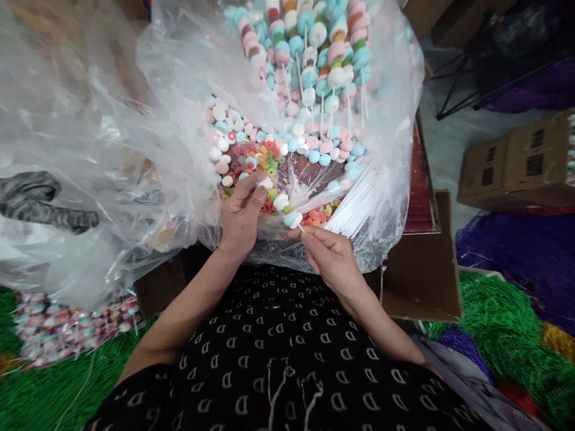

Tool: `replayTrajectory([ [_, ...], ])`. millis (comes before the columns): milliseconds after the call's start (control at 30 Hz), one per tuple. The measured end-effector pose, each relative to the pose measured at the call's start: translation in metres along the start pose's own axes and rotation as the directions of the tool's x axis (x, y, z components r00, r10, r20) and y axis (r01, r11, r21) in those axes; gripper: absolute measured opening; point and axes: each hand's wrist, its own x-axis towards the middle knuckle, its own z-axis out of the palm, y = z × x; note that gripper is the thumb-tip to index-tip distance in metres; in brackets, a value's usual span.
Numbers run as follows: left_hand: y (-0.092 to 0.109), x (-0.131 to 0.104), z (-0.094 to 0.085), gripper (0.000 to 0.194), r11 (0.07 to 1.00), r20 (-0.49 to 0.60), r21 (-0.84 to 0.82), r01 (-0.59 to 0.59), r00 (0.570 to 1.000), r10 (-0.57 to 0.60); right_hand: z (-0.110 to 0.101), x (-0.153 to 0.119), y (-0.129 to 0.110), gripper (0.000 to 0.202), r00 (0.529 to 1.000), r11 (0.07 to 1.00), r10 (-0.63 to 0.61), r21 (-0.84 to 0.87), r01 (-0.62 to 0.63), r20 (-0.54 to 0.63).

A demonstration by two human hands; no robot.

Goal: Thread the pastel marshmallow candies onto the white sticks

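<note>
My right hand (332, 254) pinches the bare end of a thin white stick threaded with candies. On this candy skewer (282, 202) sit white, pale blue and green-yellow pieces. My left hand (244, 212) pinches a white candy (266, 183) at the skewer's upper end; whether the stick passes through it I cannot tell. Just beyond my hands lie small coloured gummy rings (265, 157) and loose pastel candies (314, 146). A bundle of white sticks (354, 200) rests to the right of them.
Several finished-looking candy skewers (309, 51) lie at the back on clear plastic (175, 108). Cardboard boxes (516, 161) stand at right, near green tinsel-like material (498, 323) and purple material (516, 257). More wrapped candy skewers (76, 326) lie at lower left.
</note>
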Motion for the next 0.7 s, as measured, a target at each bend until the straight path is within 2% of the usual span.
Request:
replayTrajectory([
  [300,-0.0011,0.0069,-0.0028,0.034,0.993,-0.006,-0.092,0.071,0.997,-0.071,0.0028,-0.0013,-0.001,0.036,1.0,0.998,-0.029,-0.053,0.029,0.012],
  [433,-0.0029,0.0033,-0.0054,0.026,1.0,-0.021,0.017,0.007,1.0,-0.007,0.0026,-0.0028,-0.0005,0.037,0.999,0.997,-0.031,-0.07,0.032,0.019],
  [567,-0.0035,-0.0004,-0.0083,0.021,0.989,0.015,0.118,-0.094,0.996,0.093,0.0034,-0.0047,-0.0016,0.039,0.998,0.997,-0.029,-0.07,0.033,0.047],
  [700,-0.003,0.0003,-0.0093,0.021,0.988,0.028,0.139,-0.073,0.997,0.069,0.0048,-0.0049,-0.0002,0.041,0.998,0.997,-0.009,-0.077,0.013,0.058],
])
